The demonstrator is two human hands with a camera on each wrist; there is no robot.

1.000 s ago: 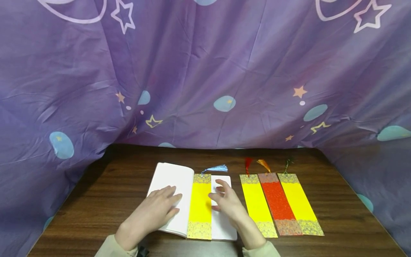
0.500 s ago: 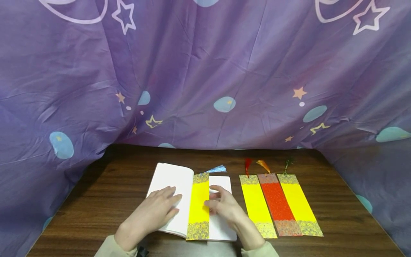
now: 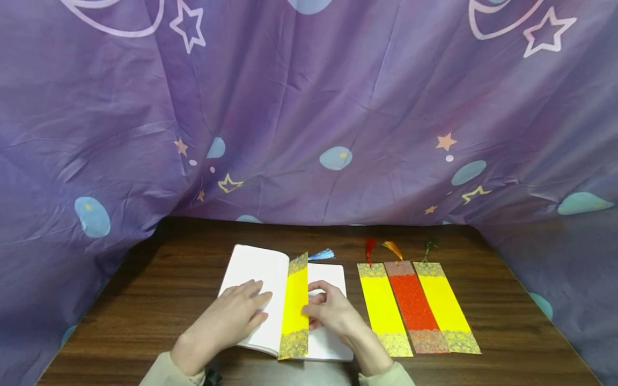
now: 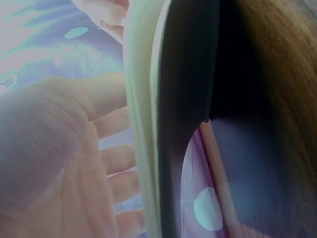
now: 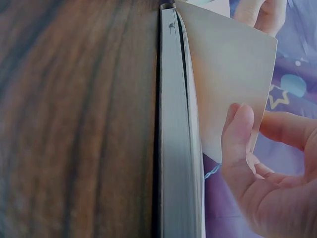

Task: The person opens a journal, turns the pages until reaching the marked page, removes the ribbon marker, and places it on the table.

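Note:
An open notebook (image 3: 256,268) with blank white pages lies on the table. My left hand (image 3: 227,317) rests on its left page with fingers extended; the left wrist view shows this palm (image 4: 54,163) by the notebook's edge. Over the right page, near the gutter, a yellow bookmark (image 3: 294,303) with patterned ends stands tilted, its right edge raised. My right hand (image 3: 333,311) pinches that edge between thumb and finger. In the right wrist view the bookmark's pale underside (image 5: 228,64) faces the camera, with the thumb (image 5: 237,139) against it. A blue tassel (image 3: 322,254) hangs off its top.
Right of the notebook lie a yellow bookmark (image 3: 385,305) with a red tassel, a red one (image 3: 416,303) with an orange tassel, and another yellow one (image 3: 444,300) with a green tassel. A purple cloth (image 3: 309,107) hangs behind the wooden table (image 3: 159,268).
My right hand has moved left, taken hold of the yellow bookmark's right edge and lifted it from lying flat to tilted. My left hand has stayed on the page.

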